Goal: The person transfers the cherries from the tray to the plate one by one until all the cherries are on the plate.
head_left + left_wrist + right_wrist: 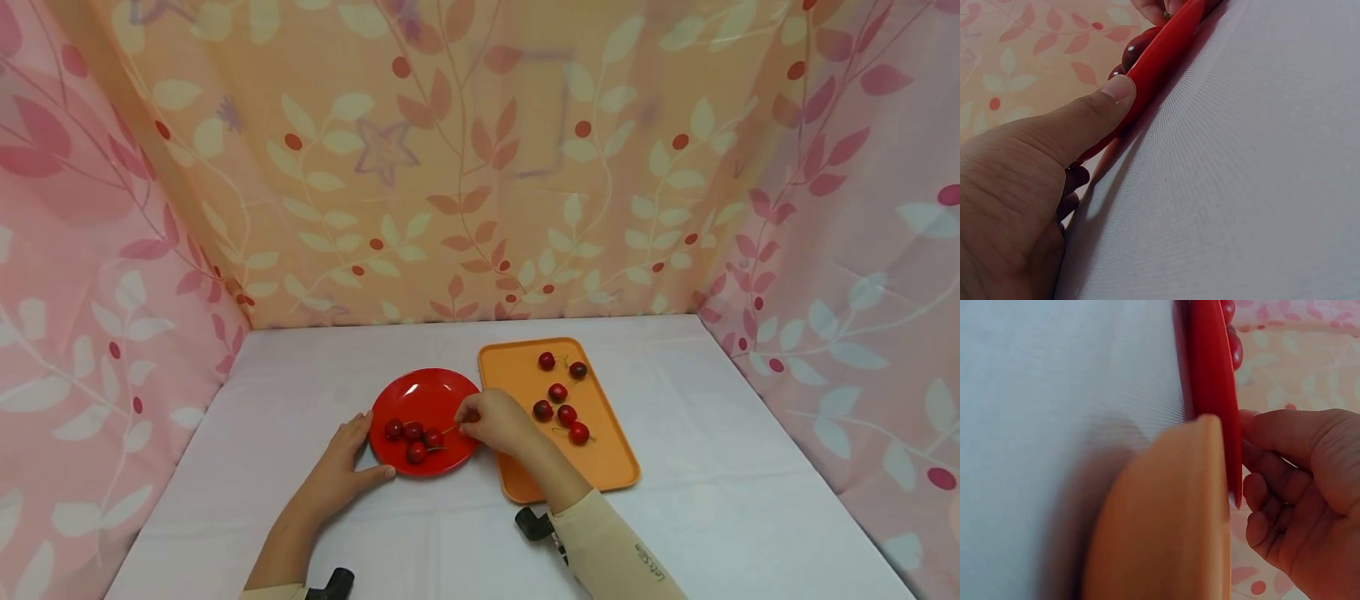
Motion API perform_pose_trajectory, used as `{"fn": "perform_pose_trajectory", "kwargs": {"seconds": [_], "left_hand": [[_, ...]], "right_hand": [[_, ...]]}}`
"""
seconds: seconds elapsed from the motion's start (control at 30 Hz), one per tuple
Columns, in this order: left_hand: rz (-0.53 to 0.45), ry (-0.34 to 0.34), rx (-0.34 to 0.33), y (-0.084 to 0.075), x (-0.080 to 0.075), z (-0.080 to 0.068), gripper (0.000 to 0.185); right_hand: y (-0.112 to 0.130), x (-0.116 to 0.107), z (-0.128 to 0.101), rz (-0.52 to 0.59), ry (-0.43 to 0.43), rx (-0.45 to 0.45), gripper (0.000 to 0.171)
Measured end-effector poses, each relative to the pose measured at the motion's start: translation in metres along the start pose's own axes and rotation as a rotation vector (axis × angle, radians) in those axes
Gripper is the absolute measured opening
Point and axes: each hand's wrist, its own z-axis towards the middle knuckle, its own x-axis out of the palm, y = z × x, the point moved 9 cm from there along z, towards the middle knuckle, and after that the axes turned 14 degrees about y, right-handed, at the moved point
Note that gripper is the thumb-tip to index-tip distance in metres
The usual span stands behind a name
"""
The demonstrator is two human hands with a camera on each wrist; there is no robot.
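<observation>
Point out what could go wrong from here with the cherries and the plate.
The right hand seems to pinch the stem of one cherry on the plate; the stem might slip or snap, letting the cherry roll. The left hand touches the plate's rim, so uneven pressure could tip or slide it. The right forearm crosses the tray, so a sideways swing might nudge the six cherries there.

Round red plate (431, 390), shiny and shallow, face up on the white-covered bench (735, 467); four glossy red cherries (412, 431) clustered toward its left and near side, the rightmost held by its thin stem (448, 430).
</observation>
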Motion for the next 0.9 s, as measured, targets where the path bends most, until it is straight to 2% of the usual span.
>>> {"fn": "perform_pose_trajectory", "kwargs": {"seconds": [0.37, 0.53, 0.9], "left_hand": [[0.002, 0.009, -0.017, 0.002, 0.000, 0.000, 0.110], [0.000, 0.009, -0.011, 0.003, 0.001, 0.001, 0.110], [-0.008, -0.003, 0.007, -0.001, 0.000, -0.001, 0.109]], "right_hand": [[0.005, -0.022, -0.023, -0.054, -0.051, 0.011, 0.010], [0.003, -0.030, -0.037, -0.031, -0.064, 0.015, 0.012], [-0.003, -0.055, -0.064, -0.090, -0.159, -0.059, 0.009]]}}
